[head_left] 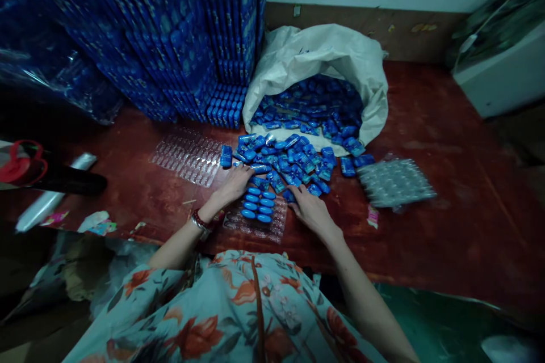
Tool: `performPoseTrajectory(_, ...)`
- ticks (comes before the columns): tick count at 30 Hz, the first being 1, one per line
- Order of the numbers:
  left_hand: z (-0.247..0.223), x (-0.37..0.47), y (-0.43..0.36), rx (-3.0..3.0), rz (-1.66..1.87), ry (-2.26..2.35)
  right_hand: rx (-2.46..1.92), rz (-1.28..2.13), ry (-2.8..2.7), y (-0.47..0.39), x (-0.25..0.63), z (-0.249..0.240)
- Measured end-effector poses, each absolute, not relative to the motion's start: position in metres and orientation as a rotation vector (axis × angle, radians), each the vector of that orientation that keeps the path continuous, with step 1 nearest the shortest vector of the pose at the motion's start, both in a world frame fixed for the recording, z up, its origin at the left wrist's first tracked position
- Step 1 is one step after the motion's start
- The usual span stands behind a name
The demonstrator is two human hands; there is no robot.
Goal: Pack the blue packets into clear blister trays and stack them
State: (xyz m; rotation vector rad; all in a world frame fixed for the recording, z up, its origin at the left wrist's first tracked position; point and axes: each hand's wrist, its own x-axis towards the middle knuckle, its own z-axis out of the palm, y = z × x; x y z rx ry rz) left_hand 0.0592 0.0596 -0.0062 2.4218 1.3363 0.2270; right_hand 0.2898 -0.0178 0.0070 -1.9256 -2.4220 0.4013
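Several small blue packs [298,159] lie in a loose pile on the red table. In front of the pile is a clear plastic tray [276,224] with two columns of blue pieces [258,204] in its cups. My left hand [234,184] is at the pile's near left edge, above the tray's left side; its fingertips touch packs, and what they hold, if anything, is too small to tell. My right hand [310,209] is right of the tray, fingers bent over a blue pack at the near edge of the pile; its grip is unclear.
A white sack [315,57] of blue packs opens behind the pile. Stacked blue trays [170,57] rise at back left. An unfilled clear tray [187,156] lies left, a stack of clear trays [395,182] right. A dark bottle with red lid [63,176] lies far left.
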Motion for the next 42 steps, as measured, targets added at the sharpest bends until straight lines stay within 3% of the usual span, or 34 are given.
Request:
performPoseTrajectory(6,0.004,0.021,0.018,2.138,0.706,1.385,-1.776,0.759,-1.695,-0.064,0.302,0.009)
performPoseTrajectory(9,0.016,-0.004,-0.020,2.050,0.767,1.382,-1.579,0.915,-1.531,-0.091,0.287,0.005)
performPoseTrajectory(15,0.031,-0.009,-0.073,2.039,0.685,1.467,-1.212,0.593,-1.985,-0.103,0.258,-0.013)
performPoseTrajectory(19,0.034,0.002,-0.087,2.027,0.660,1.527,-1.225,0.414,-2.273,-0.098,0.261,-0.009)
performPoseTrajectory(31,0.016,0.025,-0.089,2.207,0.425,1.375,-1.200,0.784,-2.230,-0.088,0.263,0.002)
performPoseTrajectory(42,0.021,0.044,-0.082,2.572,-0.053,1.269,-1.246,0.450,-2.721,-0.086,0.238,0.015)
